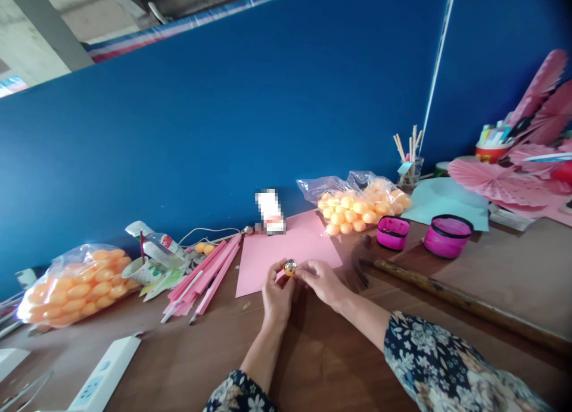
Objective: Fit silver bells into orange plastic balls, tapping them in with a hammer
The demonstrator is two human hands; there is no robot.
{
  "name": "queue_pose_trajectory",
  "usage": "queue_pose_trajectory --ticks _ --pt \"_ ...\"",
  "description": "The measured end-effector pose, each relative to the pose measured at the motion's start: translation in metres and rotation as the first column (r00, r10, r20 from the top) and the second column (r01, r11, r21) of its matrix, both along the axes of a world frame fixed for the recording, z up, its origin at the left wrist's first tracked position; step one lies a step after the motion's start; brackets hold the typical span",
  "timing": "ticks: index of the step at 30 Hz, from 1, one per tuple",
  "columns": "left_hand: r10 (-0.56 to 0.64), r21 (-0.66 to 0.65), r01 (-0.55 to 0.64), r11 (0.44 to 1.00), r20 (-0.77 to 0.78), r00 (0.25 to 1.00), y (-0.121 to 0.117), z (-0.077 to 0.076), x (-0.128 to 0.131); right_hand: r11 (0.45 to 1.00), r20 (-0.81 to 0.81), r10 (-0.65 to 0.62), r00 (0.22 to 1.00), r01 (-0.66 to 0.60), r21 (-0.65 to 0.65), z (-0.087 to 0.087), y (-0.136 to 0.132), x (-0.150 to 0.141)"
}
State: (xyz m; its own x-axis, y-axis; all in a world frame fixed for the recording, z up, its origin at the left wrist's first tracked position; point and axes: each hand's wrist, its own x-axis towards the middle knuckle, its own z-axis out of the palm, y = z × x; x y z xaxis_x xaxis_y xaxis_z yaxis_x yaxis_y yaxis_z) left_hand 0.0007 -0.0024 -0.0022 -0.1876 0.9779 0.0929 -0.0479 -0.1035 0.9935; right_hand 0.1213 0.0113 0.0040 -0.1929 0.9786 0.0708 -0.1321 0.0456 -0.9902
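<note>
A small shiny gold ball (290, 267) is held up over the near edge of a pink paper sheet (286, 245). My left hand (277, 293) grips it from the left between thumb and fingers. From the right, my right hand (322, 281) pinches at the ball's side with its fingertips together. Whether anything else small is between those fingertips I cannot make out. Beyond both hands, a blurred-out white object (270, 211) leans against the blue partition at the sheet's far edge.
Clear bags of orange balls stand at left (80, 287) and back right (353, 209). Folded pink paper strips (208, 275) lie left of the sheet. To the right are a wooden-handled hammer (415, 278) and two magenta containers (393, 232). A power strip (105, 373) lies front left.
</note>
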Motion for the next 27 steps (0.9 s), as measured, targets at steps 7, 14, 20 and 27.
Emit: queue_pose_trajectory --ticks 7,14,20,27 --pt "0.014 -0.005 -0.014 1.0 0.013 1.0 -0.001 0.0006 0.0007 1.0 -0.002 0.012 1.0 -0.012 -0.007 -0.0026 0.0011 -0.0006" --pt "-0.009 -0.029 0.009 1.0 0.019 1.0 0.0 0.0004 0.0002 1.0 0.008 0.018 1.0 -0.018 -0.007 -0.0015 0.001 -0.0007" --pt "-0.017 -0.023 0.017 1.0 0.032 0.999 -0.0002 0.0012 0.0006 1.0 0.011 0.018 1.0 -0.018 0.005 -0.0021 0.0007 -0.0003" --pt "-0.012 -0.038 0.012 0.999 0.013 1.0 -0.0011 0.0029 0.0009 1.0 0.017 0.017 1.0 -0.017 0.003 -0.0017 0.0004 0.0005"
